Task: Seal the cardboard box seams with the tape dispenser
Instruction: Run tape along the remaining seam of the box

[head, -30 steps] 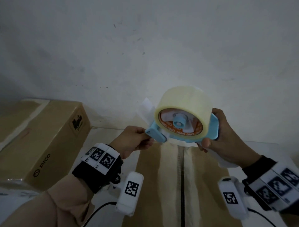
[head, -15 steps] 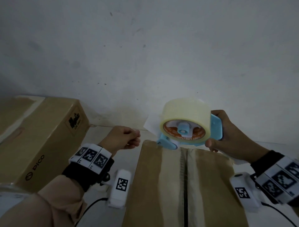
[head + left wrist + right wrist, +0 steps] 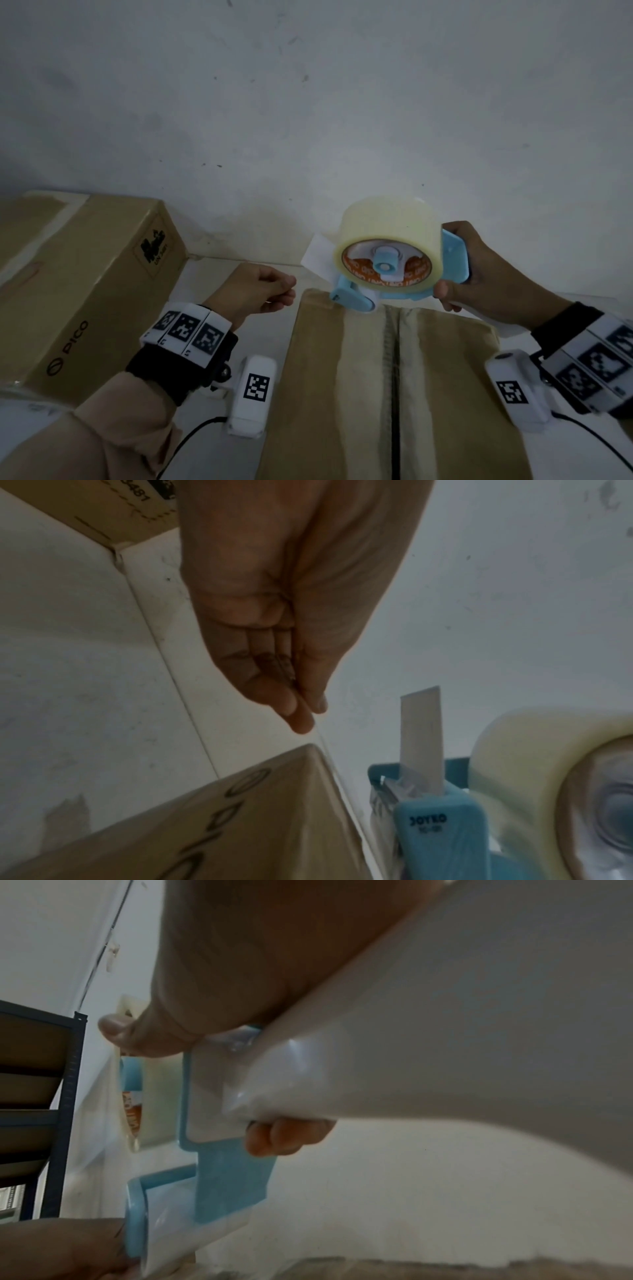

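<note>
A blue tape dispenser (image 3: 454, 253) carrying a clear tape roll (image 3: 387, 222) hovers at the far edge of the cardboard box (image 3: 329, 394). Its front roller is down by the box's far rim, just left of the centre seam (image 3: 397, 377). My right hand (image 3: 452, 263) grips the dispenser's handle from the right, thumb below and fingers over the back. A loose tape tab (image 3: 318, 260) sticks out toward the wall. My left hand (image 3: 274, 291) floats left of the box, fingers curled with the thumb against them, and nothing shows in it. In the left wrist view the tape tab (image 3: 423, 739) stands up from the dispenser (image 3: 441, 831).
A second, larger cardboard box (image 3: 85, 281) with printed lettering stands at the left against the white wall (image 3: 308, 120). Pale tape strips run along both sides of the centre seam. The right wrist view shows a dark metal shelf (image 3: 65, 1123) off to one side.
My left hand let go of the tape end at the dispenser and drew back to the left. The dispenser came down and forward to the box's far edge.
</note>
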Motion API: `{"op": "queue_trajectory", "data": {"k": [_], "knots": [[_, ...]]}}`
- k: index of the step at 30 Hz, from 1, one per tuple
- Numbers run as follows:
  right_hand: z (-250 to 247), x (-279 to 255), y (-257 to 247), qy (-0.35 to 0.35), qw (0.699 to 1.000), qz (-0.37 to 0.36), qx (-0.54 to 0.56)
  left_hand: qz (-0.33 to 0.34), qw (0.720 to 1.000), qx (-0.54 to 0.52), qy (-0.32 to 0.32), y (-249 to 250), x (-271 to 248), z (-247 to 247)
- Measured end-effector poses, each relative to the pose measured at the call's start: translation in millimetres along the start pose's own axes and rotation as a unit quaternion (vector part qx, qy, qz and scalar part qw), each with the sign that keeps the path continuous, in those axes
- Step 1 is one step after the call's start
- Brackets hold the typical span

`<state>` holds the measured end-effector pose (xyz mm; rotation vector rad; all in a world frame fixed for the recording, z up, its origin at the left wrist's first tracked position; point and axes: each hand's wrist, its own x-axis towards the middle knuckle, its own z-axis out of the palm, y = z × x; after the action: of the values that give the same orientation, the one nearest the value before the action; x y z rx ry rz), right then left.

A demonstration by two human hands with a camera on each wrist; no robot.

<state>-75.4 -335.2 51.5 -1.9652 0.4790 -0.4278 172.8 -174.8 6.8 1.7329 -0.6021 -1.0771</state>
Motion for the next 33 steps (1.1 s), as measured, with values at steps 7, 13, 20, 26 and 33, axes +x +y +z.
{"op": "queue_trajectory", "data": {"k": [7,13,20,26,33], "knots": [[1,4,3,-0.016,1.0,0.012,-0.022,-0.014,1.0,0.01,-0.002,-10,6,3],[1,3,6,-0.02,1.0,0.013,-0.02,-0.038,0.998,0.003,-0.05,-19,10,5],[1,3,6,-0.02,1.0,0.002,-0.015,-0.051,0.999,-0.016,-0.007,-19,11,10],[1,1,7,-0.016,1.0,0.01,-0.014,-0.152,0.985,0.075,-0.043,-33,3,13],[2,1,8,-0.02,1.0,0.014,-0.003,-0.105,0.984,0.132,-0.047,-10,-8,8]]}}
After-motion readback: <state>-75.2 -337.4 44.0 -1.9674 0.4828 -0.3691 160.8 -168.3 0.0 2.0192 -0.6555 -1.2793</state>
